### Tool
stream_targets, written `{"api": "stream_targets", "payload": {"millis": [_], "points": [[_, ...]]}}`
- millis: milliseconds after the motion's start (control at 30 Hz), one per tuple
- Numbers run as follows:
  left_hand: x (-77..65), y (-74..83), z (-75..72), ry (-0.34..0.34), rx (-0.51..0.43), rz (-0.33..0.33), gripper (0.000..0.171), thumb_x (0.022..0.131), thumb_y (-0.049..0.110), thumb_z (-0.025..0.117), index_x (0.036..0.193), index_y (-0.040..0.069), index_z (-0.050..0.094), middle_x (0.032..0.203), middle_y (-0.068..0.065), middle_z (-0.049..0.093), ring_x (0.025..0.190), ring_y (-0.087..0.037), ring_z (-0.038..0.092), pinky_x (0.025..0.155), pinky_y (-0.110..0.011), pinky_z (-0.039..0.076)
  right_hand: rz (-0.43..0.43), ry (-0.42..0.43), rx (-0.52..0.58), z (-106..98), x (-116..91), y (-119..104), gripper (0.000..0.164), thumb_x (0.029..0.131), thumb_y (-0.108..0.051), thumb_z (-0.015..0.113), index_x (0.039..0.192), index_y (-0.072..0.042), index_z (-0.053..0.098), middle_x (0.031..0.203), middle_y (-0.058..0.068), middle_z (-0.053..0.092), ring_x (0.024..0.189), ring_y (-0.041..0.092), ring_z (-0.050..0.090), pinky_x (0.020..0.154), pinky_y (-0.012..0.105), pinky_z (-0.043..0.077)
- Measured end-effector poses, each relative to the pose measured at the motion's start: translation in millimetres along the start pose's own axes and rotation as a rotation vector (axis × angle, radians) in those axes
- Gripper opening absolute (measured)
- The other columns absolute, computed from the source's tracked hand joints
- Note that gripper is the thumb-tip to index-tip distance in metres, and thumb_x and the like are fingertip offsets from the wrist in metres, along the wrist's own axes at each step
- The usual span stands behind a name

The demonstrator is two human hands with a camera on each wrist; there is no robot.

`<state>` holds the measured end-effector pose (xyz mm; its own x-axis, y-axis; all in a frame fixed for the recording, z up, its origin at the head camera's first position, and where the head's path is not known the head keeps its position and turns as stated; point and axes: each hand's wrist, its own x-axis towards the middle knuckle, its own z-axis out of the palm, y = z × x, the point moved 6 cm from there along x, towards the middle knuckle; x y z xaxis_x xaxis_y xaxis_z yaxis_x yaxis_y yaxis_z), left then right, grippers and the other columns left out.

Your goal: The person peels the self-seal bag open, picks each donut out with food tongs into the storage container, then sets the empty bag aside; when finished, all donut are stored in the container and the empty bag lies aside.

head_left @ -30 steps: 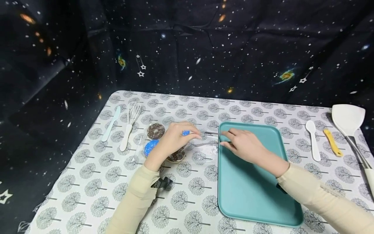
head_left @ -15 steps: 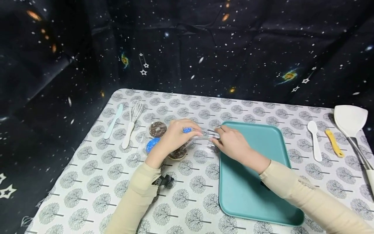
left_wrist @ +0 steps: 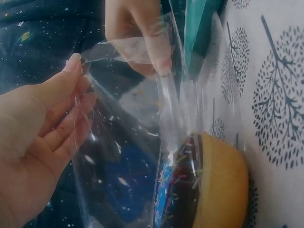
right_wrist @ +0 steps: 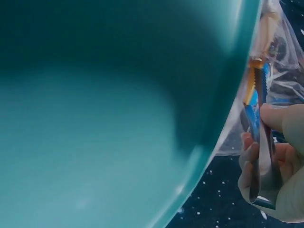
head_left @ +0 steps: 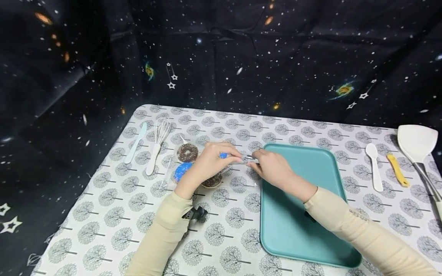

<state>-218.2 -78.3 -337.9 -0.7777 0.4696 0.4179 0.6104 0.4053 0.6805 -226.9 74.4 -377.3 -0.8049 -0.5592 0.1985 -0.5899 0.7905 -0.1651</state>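
Observation:
My left hand (head_left: pixel 215 159) pinches the edge of a clear plastic bag (left_wrist: pixel 95 175) between thumb and fingers and holds its mouth raised. Inside the bag lie several doughnuts: a brown one (head_left: pixel 187 153), a blue-iced one (head_left: pixel 182 171) and a chocolate one with sprinkles (head_left: pixel 212 180). With my right hand (head_left: pixel 274 168) I grip metal tongs (right_wrist: pixel 266 156), whose arms reach into the bag's mouth. Their tips are at a blue-iced doughnut (left_wrist: pixel 163 190); whether they clamp it I cannot tell. My left hand partly covers the doughnuts in the head view.
A teal tray (head_left: pixel 310 230) lies under my right forearm. To the left are a pale blue knife (head_left: pixel 136 143) and a whisk (head_left: pixel 157 147). On the right lie a white spoon (head_left: pixel 374 166), a yellow-handled tool (head_left: pixel 398 170) and a white spatula (head_left: pixel 417 143).
My right hand has moved left with the tongs, toward my left hand and further into the bag. The gap between the tong arms has narrowed. My left hand stays almost in place.

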Motion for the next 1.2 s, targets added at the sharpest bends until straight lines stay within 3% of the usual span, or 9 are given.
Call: {"api": "stream_targets", "payload": {"millis": [133, 233, 467, 733, 1067, 1200], "points": [[0.0, -0.2, 1.2, -0.007, -0.002, 0.011, 0.014, 0.08, 0.021, 0.072, 0.09, 0.012, 0.074, 0.09, 0.003, 0.071, 0.086, -0.006, 0.064, 0.085, -0.025, 0.052, -0.006, 0.028, 0.017, 0.7, -1.8, 0.7, 0.026, 0.089, -0.033, 0.063, 0.088, -0.006, 0.063, 0.068, 0.0, 0.057, 0.059, 0.016, 0.053, 0.05, 0.029, 0.047], [-0.3, -1.0, 1.5, 0.0, 0.003, 0.014, 0.012, 0.079, 0.019, 0.074, 0.089, 0.013, 0.074, 0.09, 0.002, 0.072, 0.086, -0.007, 0.065, 0.082, -0.026, 0.053, -0.007, 0.038, 0.028, 0.4, -2.7, 0.6, 0.024, 0.088, -0.033, 0.064, 0.083, -0.009, 0.06, 0.063, -0.003, 0.053, 0.056, 0.015, 0.049, 0.047, 0.027, 0.043], [-1.0, -3.4, 1.2, 0.025, 0.041, -0.004, 0.012, 0.078, 0.019, 0.075, 0.089, 0.014, 0.074, 0.09, 0.003, 0.071, 0.086, -0.006, 0.064, 0.085, -0.019, 0.05, -0.024, 0.054, 0.01, -6.0, -12.3, 2.6, 0.027, 0.088, -0.031, 0.064, 0.098, -0.006, 0.063, 0.079, 0.005, 0.066, 0.065, 0.02, 0.06, 0.053, 0.033, 0.051], [-1.4, -6.0, 1.5, 0.022, 0.062, -0.025, 0.013, 0.079, 0.021, 0.074, 0.09, 0.014, 0.074, 0.091, 0.003, 0.071, 0.085, -0.007, 0.065, 0.088, -0.024, 0.05, -0.045, 0.131, -0.018, -17.8, -37.5, 13.6, 0.03, 0.088, -0.033, 0.064, 0.097, -0.005, 0.064, 0.087, 0.007, 0.069, 0.072, 0.022, 0.064, 0.055, 0.036, 0.053], [-0.2, -5.0, 2.0, 0.016, 0.067, -0.04, 0.014, 0.08, 0.022, 0.073, 0.09, 0.012, 0.074, 0.092, 0.003, 0.071, 0.088, -0.009, 0.065, 0.089, -0.026, 0.05, -0.015, 0.169, -0.033, -25.4, -61.2, 29.2, 0.03, 0.086, -0.032, 0.067, 0.101, -0.006, 0.065, 0.089, 0.007, 0.07, 0.069, 0.02, 0.065, 0.047, 0.032, 0.049], [-0.2, -5.2, 1.4, 0.022, 0.06, -0.031, 0.014, 0.08, 0.022, 0.073, 0.089, 0.011, 0.074, 0.091, 0.003, 0.071, 0.089, -0.009, 0.065, 0.089, -0.023, 0.049, -0.016, 0.203, -0.052, -34.8, -74.8, 36.7, 0.029, 0.083, -0.03, 0.07, 0.098, -0.006, 0.065, 0.081, 0.004, 0.068, 0.063, 0.017, 0.061, 0.043, 0.029, 0.045]]}}
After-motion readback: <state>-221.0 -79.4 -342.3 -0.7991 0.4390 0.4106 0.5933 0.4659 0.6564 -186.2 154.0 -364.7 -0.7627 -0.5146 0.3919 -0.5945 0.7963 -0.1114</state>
